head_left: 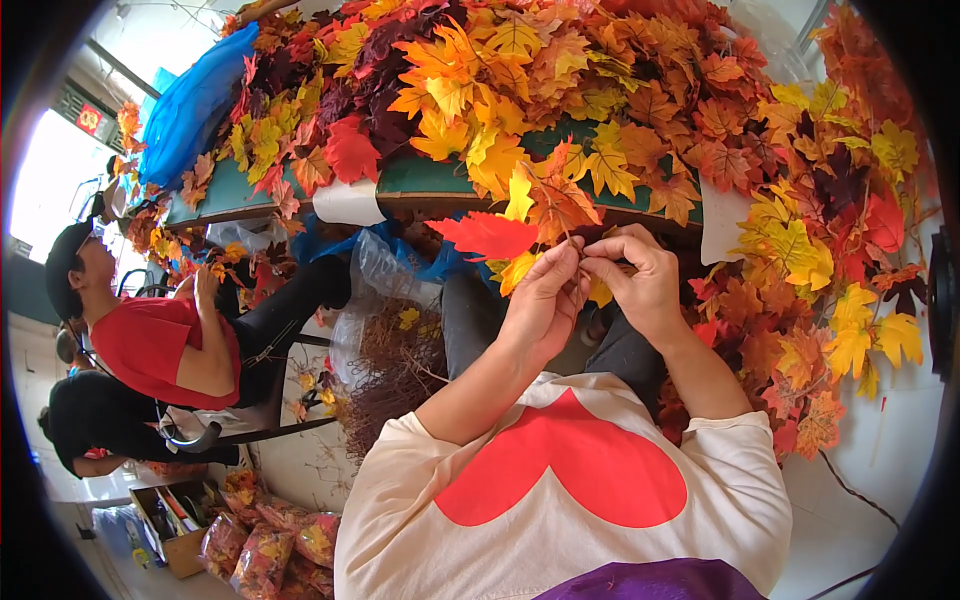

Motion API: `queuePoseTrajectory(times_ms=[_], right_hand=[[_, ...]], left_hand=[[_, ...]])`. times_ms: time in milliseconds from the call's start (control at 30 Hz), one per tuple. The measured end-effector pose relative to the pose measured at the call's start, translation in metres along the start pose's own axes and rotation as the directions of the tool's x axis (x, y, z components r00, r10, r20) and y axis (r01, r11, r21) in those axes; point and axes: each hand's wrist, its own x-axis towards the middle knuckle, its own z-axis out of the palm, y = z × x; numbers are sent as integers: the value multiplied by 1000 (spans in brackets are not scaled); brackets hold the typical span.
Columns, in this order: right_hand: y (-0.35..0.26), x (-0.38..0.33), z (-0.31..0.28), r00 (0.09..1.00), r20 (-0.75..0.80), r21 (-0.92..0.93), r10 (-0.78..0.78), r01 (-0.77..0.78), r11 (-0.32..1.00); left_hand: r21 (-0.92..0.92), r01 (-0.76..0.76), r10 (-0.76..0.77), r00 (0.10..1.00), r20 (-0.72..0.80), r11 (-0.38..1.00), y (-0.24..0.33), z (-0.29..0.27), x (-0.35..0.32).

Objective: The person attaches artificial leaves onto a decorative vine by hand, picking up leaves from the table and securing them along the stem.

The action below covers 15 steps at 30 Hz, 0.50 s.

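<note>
My left hand is closed round the thin brown stems of a small bunch of artificial maple leaves, red, yellow and orange. The leaves point up and left, in front of the table edge. Close against it, my right hand pinches at the same stems with thumb and forefinger. Whether a separate wire or twig is between the fingertips is too small to tell. Both hands are raised above my lap, their fingertips nearly touching.
A green-topped table is heaped with autumn-coloured artificial leaves, spilling down its right side. Brown twigs stand by my left leg. A co-worker in a red shirt sits at left. Bagged leaves and an open box are at lower left.
</note>
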Motion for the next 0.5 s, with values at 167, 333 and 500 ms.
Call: queuePoseTrajectory(times_ms=[167,333,500], right_hand=[[0,-5,10,981,-115,-141,-156,140,980],[-4,-8,13,973,-167,-172,-157,128,977],[2,-9,17,974,-191,183,117,-82,980]], left_hand=[[138,-90,91,996,1,986,-5,-8,4],[151,-121,122,993,1,981,-10,-1,2],[198,-170,150,983,110,965,-15,-6,6]])
